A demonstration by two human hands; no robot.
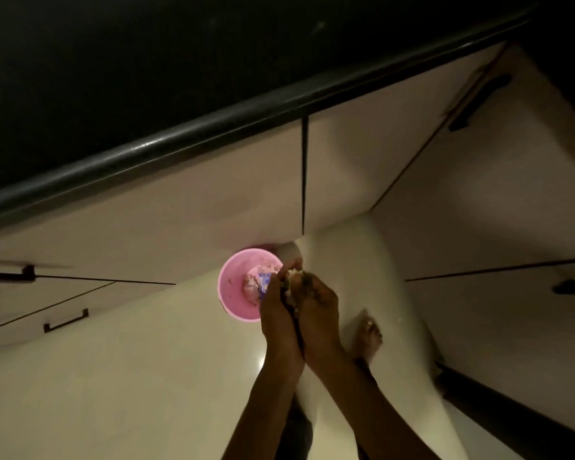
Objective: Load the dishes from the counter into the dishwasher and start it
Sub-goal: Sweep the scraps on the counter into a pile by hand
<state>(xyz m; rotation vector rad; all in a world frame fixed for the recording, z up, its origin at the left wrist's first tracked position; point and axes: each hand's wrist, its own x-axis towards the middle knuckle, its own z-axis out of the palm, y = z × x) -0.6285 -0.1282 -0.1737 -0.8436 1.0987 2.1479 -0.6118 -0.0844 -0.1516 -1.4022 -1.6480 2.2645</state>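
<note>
A pink round bin stands on the floor against the cabinet fronts, with crumpled pale and blue waste inside. My left hand and my right hand are pressed together, palms facing, right beside the bin's right rim. Their curled fingers cup a pale lump of food scraps at the fingertips, over the rim. A thin dark thing shows between the palms; I cannot tell what it is. No dishes and no dishwasher are in view.
The black counter runs diagonally across the top. Below it are beige cabinet doors with dark handles. My bare foot stands on the pale floor. A dark edge crosses the bottom right.
</note>
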